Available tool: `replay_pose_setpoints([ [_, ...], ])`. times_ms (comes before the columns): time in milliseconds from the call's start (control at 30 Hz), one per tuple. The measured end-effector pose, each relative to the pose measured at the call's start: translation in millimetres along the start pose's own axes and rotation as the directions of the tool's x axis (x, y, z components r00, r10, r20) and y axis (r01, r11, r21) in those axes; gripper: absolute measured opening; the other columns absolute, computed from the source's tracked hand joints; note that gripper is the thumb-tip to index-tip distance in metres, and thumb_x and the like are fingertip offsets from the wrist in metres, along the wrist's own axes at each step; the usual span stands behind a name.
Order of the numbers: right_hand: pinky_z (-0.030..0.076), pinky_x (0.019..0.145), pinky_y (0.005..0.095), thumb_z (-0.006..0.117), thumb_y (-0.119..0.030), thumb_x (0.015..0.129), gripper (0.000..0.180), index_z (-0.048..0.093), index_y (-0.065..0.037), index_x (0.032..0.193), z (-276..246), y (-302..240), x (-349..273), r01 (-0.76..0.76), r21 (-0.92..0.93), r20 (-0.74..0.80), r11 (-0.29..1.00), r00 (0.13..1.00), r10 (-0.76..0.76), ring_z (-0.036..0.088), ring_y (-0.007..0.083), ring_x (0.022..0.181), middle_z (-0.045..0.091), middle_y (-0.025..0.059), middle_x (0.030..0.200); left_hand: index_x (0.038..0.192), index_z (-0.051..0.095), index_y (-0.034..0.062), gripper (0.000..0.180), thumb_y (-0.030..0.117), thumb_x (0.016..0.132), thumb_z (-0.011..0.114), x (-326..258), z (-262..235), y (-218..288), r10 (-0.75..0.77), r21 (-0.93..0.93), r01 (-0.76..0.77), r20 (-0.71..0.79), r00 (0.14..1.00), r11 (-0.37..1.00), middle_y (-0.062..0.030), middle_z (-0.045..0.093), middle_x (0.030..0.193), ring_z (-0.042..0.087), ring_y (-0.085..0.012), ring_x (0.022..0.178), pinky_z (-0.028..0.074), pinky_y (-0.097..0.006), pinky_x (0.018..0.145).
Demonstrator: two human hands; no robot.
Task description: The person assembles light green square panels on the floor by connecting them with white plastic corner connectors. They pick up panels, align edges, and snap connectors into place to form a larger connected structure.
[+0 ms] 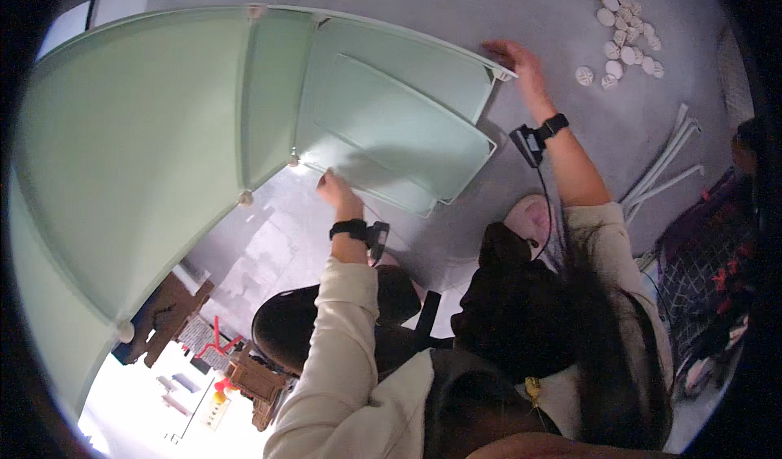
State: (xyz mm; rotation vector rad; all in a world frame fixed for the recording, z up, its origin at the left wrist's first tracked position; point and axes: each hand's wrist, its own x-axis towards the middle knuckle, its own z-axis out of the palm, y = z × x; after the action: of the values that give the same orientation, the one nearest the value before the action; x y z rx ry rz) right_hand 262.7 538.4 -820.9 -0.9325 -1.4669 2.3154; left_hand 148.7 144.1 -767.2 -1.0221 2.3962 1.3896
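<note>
A curved row of pale green translucent panels [138, 125] with thin rims is joined by round white connectors [245, 199]. At its right end stands another green panel [440, 68], with a loose-looking panel [399, 133] lying at a slant against it. My left hand [337, 192] is closed in a pinch at the near edge of the panels, beside a connector. At the far right corner my right hand [521, 61] grips the panel's rim, its fingers bent over the edge by a white corner piece. Part of those fingers is hidden behind the rim.
Many round white connectors [627, 39] lie scattered on the grey floor [456, 3] at the far right. Several white rods [664, 166] lie nearer, beside a dark patterned fabric item [709, 239]. Brown cardboard-like pieces [257, 386] are at the lower left.
</note>
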Motion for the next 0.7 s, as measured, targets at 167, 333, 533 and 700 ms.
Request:
replay_pose_setpoints([
  [167, 0.046, 0.089, 0.0306, 0.040, -0.036, 0.097, 0.046, 0.062, 0.001, 0.112, -0.6, -5.7, 10.4, -0.023, -0.070, 0.244, 0.997, 0.969, 0.040, 0.062, 0.0184, 0.098, 0.066, 0.0099, 0.106, 0.113, 0.054, 0.0047, 0.040, 0.039, 0.096, 0.043, 2.4, -11.5, -48.8, -0.220, -0.368, 0.216, 0.032, 0.975, 0.904, -0.0079, 0.059, 0.103, 0.053, -0.0201, 0.090, 0.044, -0.038, 0.080],
  [333, 0.046, 0.087, 0.0302, 0.042, -0.035, 0.096, 0.043, 0.063, 0.000, 0.107, 7.6, -18.9, 23.3, -0.103, -0.353, 0.181, 0.930, 0.968, 0.175, 0.061, 0.0177, 0.095, 0.066, 0.0092, 0.102, 0.117, 0.050, -0.0069, 0.054, 0.041, 0.100, 0.033, 3.4, 9.7, -59.6, 0.073, -0.069, -0.080, -0.098, 0.993, 0.994, -0.0186, 0.056, 0.117, 0.054, -0.0304, 0.106, 0.042, -0.039, 0.090],
  [533, 0.046, 0.086, 0.0310, 0.045, -0.031, 0.095, 0.036, 0.063, -0.001, 0.101, 19.6, -19.7, 8.3, -0.064, -0.023, 0.110, 0.998, 0.992, 0.066, 0.061, 0.0182, 0.093, 0.066, 0.0099, 0.099, 0.108, 0.052, -0.0102, 0.053, 0.038, 0.100, 0.031, 5.2, 12.5, -64.7, 0.169, 0.149, -0.139, -0.211, 0.963, 0.979, -0.0176, 0.059, 0.103, 0.050, -0.0257, 0.089, 0.042, -0.037, 0.084],
  [700, 0.047, 0.086, 0.0331, 0.047, -0.026, 0.095, 0.029, 0.060, -0.002, 0.104, 7.0, -16.4, 21.2, -0.209, 0.209, 0.286, 0.955, 0.947, 0.145, 0.061, 0.0199, 0.094, 0.065, 0.0111, 0.100, 0.106, 0.052, -0.0104, 0.054, 0.039, 0.100, 0.030, 8.5, 12.6, -63.2, 0.101, 0.123, -0.079, -0.178, 0.979, 0.989, -0.0178, 0.059, 0.101, 0.050, -0.0256, 0.086, 0.042, -0.037, 0.082],
])
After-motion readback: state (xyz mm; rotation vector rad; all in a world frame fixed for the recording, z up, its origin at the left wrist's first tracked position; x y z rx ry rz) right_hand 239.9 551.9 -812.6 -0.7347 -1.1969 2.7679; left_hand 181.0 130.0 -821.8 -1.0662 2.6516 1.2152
